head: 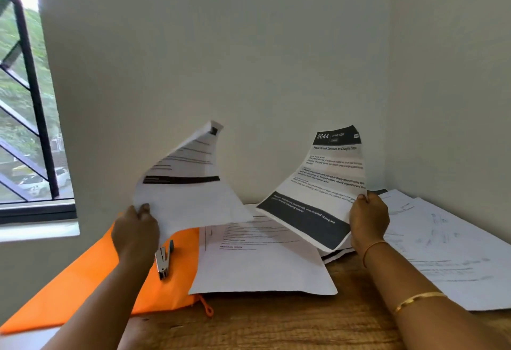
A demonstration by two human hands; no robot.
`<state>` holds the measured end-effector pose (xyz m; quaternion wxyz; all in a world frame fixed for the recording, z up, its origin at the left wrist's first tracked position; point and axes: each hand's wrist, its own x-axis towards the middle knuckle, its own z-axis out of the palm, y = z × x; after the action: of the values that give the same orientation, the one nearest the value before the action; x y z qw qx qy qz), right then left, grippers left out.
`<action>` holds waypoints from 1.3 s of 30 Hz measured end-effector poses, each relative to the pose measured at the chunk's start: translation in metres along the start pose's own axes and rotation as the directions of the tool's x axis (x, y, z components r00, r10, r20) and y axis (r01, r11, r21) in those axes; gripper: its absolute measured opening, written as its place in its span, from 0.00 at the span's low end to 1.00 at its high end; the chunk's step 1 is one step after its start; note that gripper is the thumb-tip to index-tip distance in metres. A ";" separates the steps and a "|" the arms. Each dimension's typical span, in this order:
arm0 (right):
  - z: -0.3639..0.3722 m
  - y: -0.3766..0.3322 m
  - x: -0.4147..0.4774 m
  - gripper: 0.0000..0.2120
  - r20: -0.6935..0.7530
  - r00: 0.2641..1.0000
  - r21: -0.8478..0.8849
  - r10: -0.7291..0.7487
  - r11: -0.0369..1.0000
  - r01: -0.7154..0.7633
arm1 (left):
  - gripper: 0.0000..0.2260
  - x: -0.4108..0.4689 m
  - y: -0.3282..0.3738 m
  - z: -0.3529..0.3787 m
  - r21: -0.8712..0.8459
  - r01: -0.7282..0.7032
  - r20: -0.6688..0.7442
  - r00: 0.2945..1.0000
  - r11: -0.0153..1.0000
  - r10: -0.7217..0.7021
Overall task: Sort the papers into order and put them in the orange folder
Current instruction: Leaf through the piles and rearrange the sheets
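Paper [190, 183] aloft: left hand [135, 228], right hand [369, 219]

Orange folder [83, 280] flat at 8 o'clock, printed sheet [262, 264] overlapping it; curled sheet [190, 197], 2644 sheet [318, 192] raised; loose papers [448, 244] at 3 o'clock.

An office-like desk corner: a brown wood-grain tabletop [276, 322], bare pale walls [249, 45] behind it, printed white paper sheets [442, 252] right of the right hand [369, 219], a small metal stapler [162, 261] just beside the left hand [135, 228], a black-barred window [25, 100] to its left.
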<state>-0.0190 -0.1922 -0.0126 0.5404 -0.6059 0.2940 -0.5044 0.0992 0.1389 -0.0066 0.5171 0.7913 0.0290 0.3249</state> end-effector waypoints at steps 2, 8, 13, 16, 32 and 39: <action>0.004 0.001 -0.002 0.13 0.051 0.999 -0.039 0.001 0.999 0.001 | 0.16 0.002 -0.001 0.000 -0.124 0.098 0.033 0.995 0.987 -0.095; 0.015 -0.006 -0.018 0.10 0.410 0.894 0.035 0.180 0.976 -0.213 | 0.11 -0.020 0.012 0.007 -0.180 0.085 0.396 0.918 0.980 -0.006; 0.025 -0.014 -0.033 0.07 0.633 0.732 0.066 0.253 0.924 -0.376 | 0.11 -0.034 0.020 0.008 -0.140 0.038 0.511 0.859 0.989 0.039; 0.029 -0.010 -0.036 0.07 0.677 0.694 0.080 0.244 0.913 -0.399 | 0.07 -0.038 0.024 0.006 -0.113 0.008 0.548 0.835 0.994 0.055; 0.041 0.004 -0.052 0.30 0.707 0.677 -0.666 0.207 0.519 0.537 | 0.18 -0.046 0.027 0.012 0.328 -0.168 0.666 0.739 0.930 -0.101; 0.044 0.007 -0.056 0.27 0.778 0.604 -0.585 0.170 0.546 0.600 | 0.28 -0.046 0.032 0.012 0.261 0.008 0.649 0.739 0.965 -0.181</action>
<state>0.0051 -0.1273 -0.0314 0.1946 -0.9674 0.1438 -0.0743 0.0599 0.0964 -0.0050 0.4092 0.9090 -0.0783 -0.0126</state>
